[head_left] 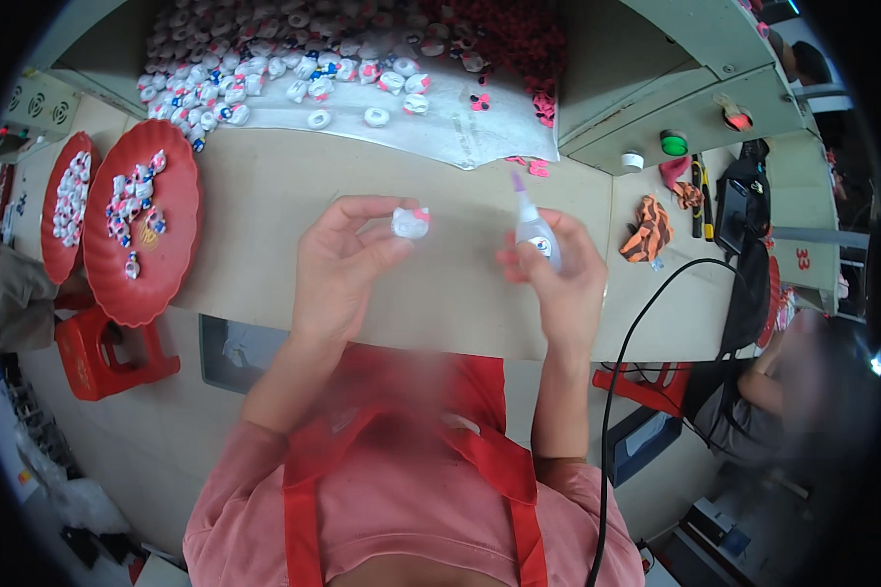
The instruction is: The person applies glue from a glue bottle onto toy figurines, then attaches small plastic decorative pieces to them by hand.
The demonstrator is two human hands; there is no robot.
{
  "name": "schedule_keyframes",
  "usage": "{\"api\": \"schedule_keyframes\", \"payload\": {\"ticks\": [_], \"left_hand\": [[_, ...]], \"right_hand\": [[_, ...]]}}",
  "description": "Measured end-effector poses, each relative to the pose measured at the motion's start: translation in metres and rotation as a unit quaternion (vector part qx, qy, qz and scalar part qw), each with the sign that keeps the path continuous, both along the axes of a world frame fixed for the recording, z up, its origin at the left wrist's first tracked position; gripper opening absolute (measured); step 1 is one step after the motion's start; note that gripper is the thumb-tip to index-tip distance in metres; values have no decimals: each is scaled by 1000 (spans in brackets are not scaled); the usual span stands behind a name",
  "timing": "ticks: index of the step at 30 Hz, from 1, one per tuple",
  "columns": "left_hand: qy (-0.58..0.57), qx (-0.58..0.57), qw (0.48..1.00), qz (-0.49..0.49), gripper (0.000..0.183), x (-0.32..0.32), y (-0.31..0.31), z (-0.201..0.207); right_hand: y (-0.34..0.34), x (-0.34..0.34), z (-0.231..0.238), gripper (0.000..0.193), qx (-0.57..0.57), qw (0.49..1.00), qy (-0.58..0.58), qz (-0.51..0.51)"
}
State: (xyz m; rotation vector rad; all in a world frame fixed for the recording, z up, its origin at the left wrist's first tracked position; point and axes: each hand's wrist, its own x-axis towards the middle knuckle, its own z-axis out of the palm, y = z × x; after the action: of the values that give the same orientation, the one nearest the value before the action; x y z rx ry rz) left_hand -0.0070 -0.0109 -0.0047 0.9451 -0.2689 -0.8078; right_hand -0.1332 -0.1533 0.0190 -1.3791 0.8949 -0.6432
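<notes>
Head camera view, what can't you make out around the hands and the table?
- Small white figure: the left hand fingers cover its back; details too small.
- Glue bottle: lower part hidden in the right hand.
- Pile of pieces: cut off by the top edge.
- Person's torso: blurred.

Over the beige desk (264, 196), the left hand (338, 259) pinches a small white figure with a pink bow (410, 222) between thumb and fingers (367, 207). The right hand (558, 279) grips a small glue bottle (533, 227), its purple tip pointing up, just beside the figure but not touching it. A heap of similar white pieces (264, 59) lies at the desk's far edge. Two round red trays (181, 210) holding more pieces sit to the left. A black cable (617, 372) curves down on the right.
</notes>
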Motion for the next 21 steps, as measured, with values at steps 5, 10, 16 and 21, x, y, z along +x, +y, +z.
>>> {"api": "schedule_keyframes", "payload": {"ticks": [5, 10, 16, 21], "left_hand": [[-4, 9, 999, -40, 29, -5, 4, 1], [-10, 28, 999, -24, 31, -3, 10, 2], [-39, 69, 996, -31, 35, -13, -6, 1], [-134, 71, 988, -27, 29, -24, -15, -2]], "right_hand": [[-75, 17, -37, 26, -291, 908, 301, -4], [-79, 24, -49, 20, -505, 796, 334, 14], [-18, 0, -8, 18, -90, 983, 139, 72], [3, -3, 15, 14, -149, 964, 30, 219]]}}
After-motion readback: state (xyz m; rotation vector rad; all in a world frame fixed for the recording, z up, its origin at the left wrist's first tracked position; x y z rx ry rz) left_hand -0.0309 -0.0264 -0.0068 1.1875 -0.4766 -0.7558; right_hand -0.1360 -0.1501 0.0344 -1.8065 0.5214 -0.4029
